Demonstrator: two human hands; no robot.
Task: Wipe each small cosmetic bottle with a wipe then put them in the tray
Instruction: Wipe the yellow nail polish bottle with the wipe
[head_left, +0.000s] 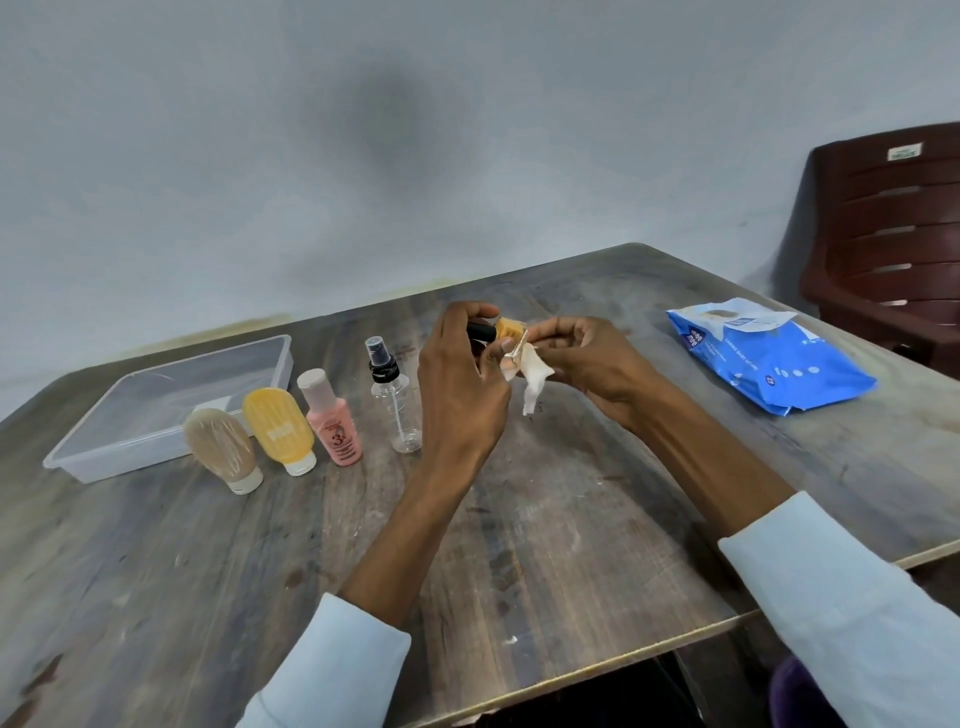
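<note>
1. The left hand (460, 384) is closed around a small orange bottle with a dark cap (501, 330), fingers curled over its top and thumb underneath. Most of the bottle is hidden by the hand.
2. The right hand (582, 358) pinches a crumpled white wipe (532, 379) between thumb and fingertips, pressing it against the bottle; a loose end of the wipe hangs down.
3. Both hands are raised above the middle of the table, backs towards the camera, forearms reaching in from pale blue sleeves (852, 618).
4. To the left, four more bottles stand in a row on the table: a beige tube (223, 449) and a yellow tube (280, 431), both resting on their caps, a pink bottle (332, 418), and a clear spray bottle with a black pump (392, 402).
5. Behind the tubes, at the far left, sits a clear plastic tray (93, 457) with no bottles in it.
6. A blue pack of wipes (774, 361) lies at the right.
7. The table (545, 545) is worn grey-brown wood, set against a pale grey wall (363, 130). A dark brown plastic chair (888, 234) stands at the far right.
</note>
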